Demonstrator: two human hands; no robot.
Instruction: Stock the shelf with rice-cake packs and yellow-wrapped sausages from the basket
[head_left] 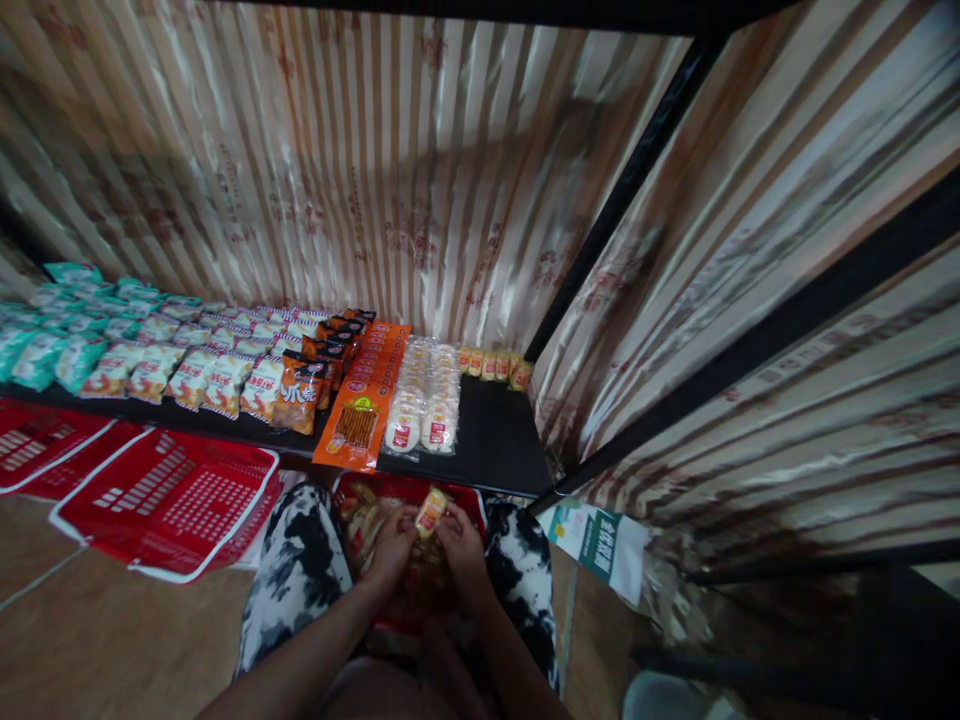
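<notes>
My left hand [392,545] and my right hand [459,545] meet low in the middle, between my knees in black-and-white trousers. Both hands are closed on a small yellow snack packet with a red label [431,511], held just above a red basket [409,488] full of similar packets. The basket sits below the front edge of a low black shelf [495,440].
On the shelf lie rows of snack packs: teal bags [45,350] at the left, orange-white bags [202,375], an orange flat pack [364,415], white round cakes [424,400], small yellow packets [495,365] at the back. Red empty baskets [169,495] lie on the floor left. Striped curtain behind.
</notes>
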